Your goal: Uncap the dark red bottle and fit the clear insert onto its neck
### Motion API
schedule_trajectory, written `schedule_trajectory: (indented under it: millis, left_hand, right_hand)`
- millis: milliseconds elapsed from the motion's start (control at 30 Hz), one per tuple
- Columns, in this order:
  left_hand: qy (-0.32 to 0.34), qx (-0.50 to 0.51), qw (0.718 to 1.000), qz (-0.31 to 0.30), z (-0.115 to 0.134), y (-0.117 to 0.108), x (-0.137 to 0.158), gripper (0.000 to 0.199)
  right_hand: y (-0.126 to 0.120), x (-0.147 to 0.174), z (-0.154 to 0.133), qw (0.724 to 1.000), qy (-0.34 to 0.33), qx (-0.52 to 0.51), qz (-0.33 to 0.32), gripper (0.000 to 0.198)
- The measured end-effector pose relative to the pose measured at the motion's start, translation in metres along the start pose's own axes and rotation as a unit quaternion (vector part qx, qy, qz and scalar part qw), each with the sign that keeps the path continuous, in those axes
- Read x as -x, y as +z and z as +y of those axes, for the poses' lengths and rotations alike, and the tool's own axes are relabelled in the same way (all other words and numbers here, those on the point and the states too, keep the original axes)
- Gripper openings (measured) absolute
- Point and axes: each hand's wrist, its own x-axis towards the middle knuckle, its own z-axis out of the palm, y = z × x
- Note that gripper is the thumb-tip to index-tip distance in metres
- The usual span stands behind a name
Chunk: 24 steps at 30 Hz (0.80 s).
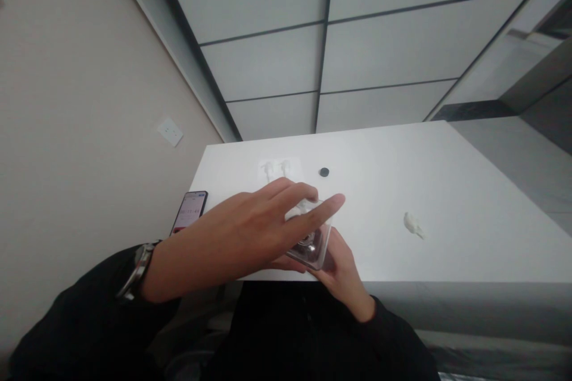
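Near the front edge of the table, a clear plastic case (316, 255) with rounded hollows is tilted between my hands. My right hand (343, 268) holds it from below and from its right side. Reaching across from the left, my left hand (263, 220) lies over the case, some fingers bent at its far edge and one stretched across the top. A small white piece shows between those fingers, too covered to name. Part of the case is hidden under my left hand.
Behind my left hand lies a white tray with two earbud-shaped pieces (284, 165). A dark round disc (324, 172) is right of it. A crumpled whitish scrap (413, 225) lies farther right on the white table (465, 190). A phone (190, 209) rests at the left edge.
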Motion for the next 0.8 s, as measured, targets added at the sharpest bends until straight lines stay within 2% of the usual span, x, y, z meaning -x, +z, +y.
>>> schedule_trajectory:
  millis: [233,633,800]
  left_hand:
    - [0.011,-0.027,1.0,-0.01,0.0016,-0.004,-0.0034,0.068]
    - [0.01,-0.036,0.999,-0.013,0.0049,-0.0074,-0.01,0.066]
    - [0.005,-0.029,1.0,-0.006,0.0013,-0.0031,-0.0061,0.071]
  right_hand:
    - [0.0004,0.0013,0.0006,0.999,0.035,-0.017,-0.009,0.058]
    - [-0.0003,-0.0008,0.0001,1.0,-0.003,-0.005,-0.003,0.062]
    - [-0.0006,0.0008,0.0029,1.0,-0.018,0.013,-0.003,0.067]
